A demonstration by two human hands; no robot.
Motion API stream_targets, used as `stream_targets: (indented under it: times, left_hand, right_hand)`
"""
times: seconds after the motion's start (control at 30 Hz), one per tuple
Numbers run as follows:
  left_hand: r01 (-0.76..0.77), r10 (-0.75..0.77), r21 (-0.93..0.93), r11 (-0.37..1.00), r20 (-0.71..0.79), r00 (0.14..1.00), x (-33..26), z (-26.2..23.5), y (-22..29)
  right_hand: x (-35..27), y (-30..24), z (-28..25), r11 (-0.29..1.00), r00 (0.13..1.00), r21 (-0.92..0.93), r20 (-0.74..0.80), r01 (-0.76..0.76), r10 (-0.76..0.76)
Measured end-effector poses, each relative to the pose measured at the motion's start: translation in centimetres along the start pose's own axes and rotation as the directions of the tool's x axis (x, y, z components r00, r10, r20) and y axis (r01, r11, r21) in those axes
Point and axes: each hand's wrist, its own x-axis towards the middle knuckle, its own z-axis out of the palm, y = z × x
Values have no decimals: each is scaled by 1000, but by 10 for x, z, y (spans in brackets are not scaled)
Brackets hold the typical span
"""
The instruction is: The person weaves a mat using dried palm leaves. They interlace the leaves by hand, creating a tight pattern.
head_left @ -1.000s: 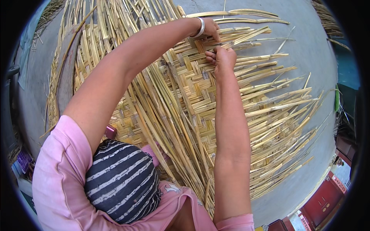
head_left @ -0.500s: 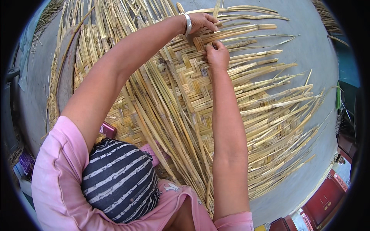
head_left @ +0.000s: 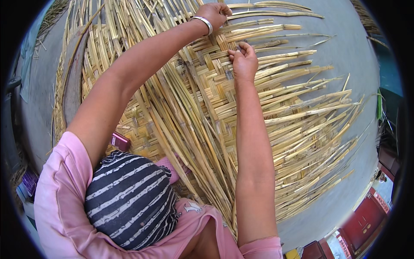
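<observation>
A half-woven mat of pale bamboo strips (head_left: pixel 207 99) lies on the grey ground, with loose strip ends fanning out to the right and top. My left hand (head_left: pixel 214 12), a silver bangle on its wrist, is closed on the ends of strips at the mat's far edge. Lower and to the right, my right hand (head_left: pixel 243 60) pinches a strip at the woven edge, fingers curled. Both arms reach forward over the mat from pink sleeves.
Grey concrete ground (head_left: pixel 353 47) surrounds the mat. A striped dark cloth (head_left: pixel 129 198) covers my lap at the bottom. A small magenta object (head_left: pixel 119 140) lies on the mat near my left arm. Red furniture (head_left: pixel 366 216) stands at the lower right.
Both hands have moved farther up the mat; the left hand has slid along the strips to the top edge and the right hand has followed upward.
</observation>
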Motion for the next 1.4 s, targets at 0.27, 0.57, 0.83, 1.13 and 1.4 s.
stream_targets:
  times: [0.27, 0.57, 0.83, 1.13, 1.4]
  left_hand:
    - [-225, 314, 415, 882, -160, 936, -27, 1, 12]
    - [-213, 265, 192, 958, -312, 912, -67, -35, -1]
    - [-242, 256, -108, 964, 152, 955, -185, 18, 56]
    - [-6, 202, -287, 958, 659, 724, -270, 34, 98]
    - [180, 182, -353, 918, 778, 602, -300, 47, 127]
  right_hand:
    - [-24, -15, -18, 971, 984, -166, 66, 175, -166]
    - [-197, -9, -201, 889, 990, -451, -66, 83, -126]
    - [-350, 3, -297, 324, 986, -937, 160, 134, 55]
    - [-380, 24, -294, 173, 974, -981, 51, 90, -219]
    - [-349, 24, -310, 256, 986, -962, -124, -92, -109]
